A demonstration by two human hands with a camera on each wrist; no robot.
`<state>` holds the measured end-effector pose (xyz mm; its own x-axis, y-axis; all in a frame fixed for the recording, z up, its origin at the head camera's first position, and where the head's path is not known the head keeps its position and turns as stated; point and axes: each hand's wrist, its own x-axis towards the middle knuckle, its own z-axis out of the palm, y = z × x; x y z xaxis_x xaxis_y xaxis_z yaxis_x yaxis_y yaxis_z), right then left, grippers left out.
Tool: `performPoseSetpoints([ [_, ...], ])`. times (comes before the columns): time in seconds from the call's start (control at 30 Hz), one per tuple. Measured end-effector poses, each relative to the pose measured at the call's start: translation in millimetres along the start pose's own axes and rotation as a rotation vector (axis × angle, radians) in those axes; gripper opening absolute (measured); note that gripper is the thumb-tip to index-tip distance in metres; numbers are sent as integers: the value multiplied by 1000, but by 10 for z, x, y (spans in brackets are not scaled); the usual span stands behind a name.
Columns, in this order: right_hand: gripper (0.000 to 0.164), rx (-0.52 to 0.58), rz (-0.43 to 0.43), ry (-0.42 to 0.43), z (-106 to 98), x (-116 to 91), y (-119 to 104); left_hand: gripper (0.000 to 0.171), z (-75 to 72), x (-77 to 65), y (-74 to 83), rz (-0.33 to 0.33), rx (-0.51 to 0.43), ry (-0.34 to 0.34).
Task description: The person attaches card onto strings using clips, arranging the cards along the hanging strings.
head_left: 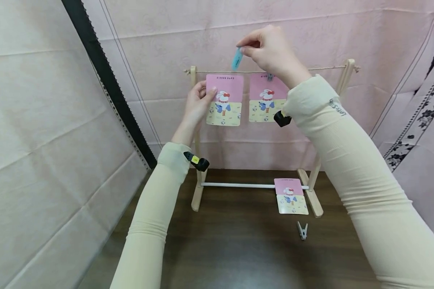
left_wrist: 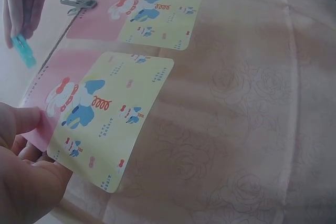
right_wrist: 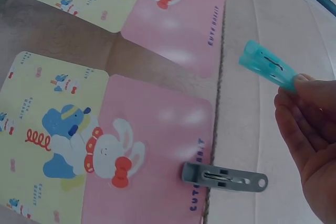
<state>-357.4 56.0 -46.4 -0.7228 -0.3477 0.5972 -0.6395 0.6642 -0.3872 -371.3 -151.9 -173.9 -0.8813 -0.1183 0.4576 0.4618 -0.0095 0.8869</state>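
Observation:
My left hand (head_left: 199, 102) pinches the left edge of a pink-and-yellow rabbit card (head_left: 224, 100), its top edge right at the rope (head_left: 217, 72). Above the rope, my right hand (head_left: 269, 50) holds a turquoise clothespin (head_left: 237, 59) between thumb and fingers, tip pointing down toward the rope. To the right, a second matching card (head_left: 264, 108) hangs from the rope by a grey clothespin (right_wrist: 226, 177); my right wrist covers part of it in the head view. In the left wrist view, the turquoise clothespin (left_wrist: 23, 51) stands apart from the held card (left_wrist: 105, 114).
The rope runs between two wooden posts (head_left: 343, 82) of a stand with a white lower bar (head_left: 238, 185). A third card (head_left: 291, 200) leans on that bar at the right. In front of it a grey clothespin (head_left: 302, 231) lies on the dark table (head_left: 231, 245). Pink cloth (head_left: 159, 64) hangs behind.

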Motion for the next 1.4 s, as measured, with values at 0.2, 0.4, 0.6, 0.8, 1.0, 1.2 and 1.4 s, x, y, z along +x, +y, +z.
performPoseSetpoints([
  [0.2,28,-8,6,-5,74,56,0,27,7,-2,12,3,-7,8],
  [0.4,29,-14,30,-23,145,121,9,28,1,11,21,0,-6,21],
  [0.6,30,12,41,-65,219,156,-4,27,-5,7,16,0,8,14],
  [0.8,30,-2,40,-102,220,160,-16,27,24,21,6,9,1,6],
  [1.0,30,7,42,-145,210,130,19,29,63,43,-32,-4,-21,4],
  [1.2,30,-41,14,-168,173,130,44,31,124,53,-44,4,-31,-7],
  [1.4,32,-74,6,-189,161,156,12,28,129,63,-39,11,-42,-13],
])
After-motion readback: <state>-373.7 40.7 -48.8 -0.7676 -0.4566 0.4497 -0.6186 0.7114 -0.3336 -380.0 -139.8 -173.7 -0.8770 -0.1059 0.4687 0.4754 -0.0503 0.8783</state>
